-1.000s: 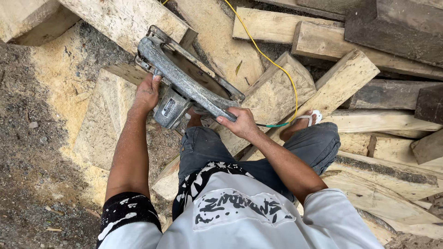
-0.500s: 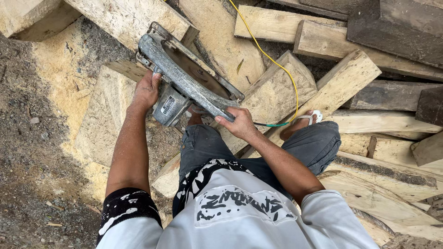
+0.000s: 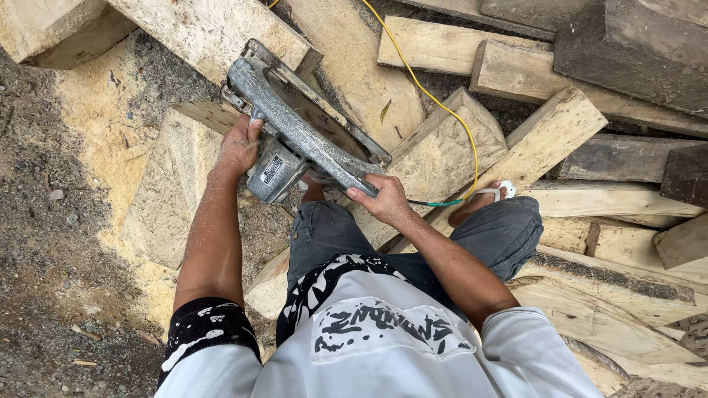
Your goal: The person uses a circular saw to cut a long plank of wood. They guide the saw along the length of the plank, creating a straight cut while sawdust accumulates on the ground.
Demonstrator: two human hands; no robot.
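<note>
The circular saw [image 3: 299, 136], a grey metal power tool with a curved blade guard and a flat base plate, is held tilted above the person's knees, over a pile of rough-sawn timber. The left hand [image 3: 237, 147] is closed around the saw's upper-left end, beside the motor housing that carries a label. The right hand [image 3: 383, 200] is closed on the lower-right end of the guard, fingers wrapped over its edge. A yellow power cord [image 3: 450, 110] runs from the top of the view across a pale wood block [image 3: 442, 151] and ends near the right knee. Sawdust [image 3: 103, 118] covers the ground to the left. A sandalled foot [image 3: 490, 195] rests against a plank [image 3: 546, 140].
</note>
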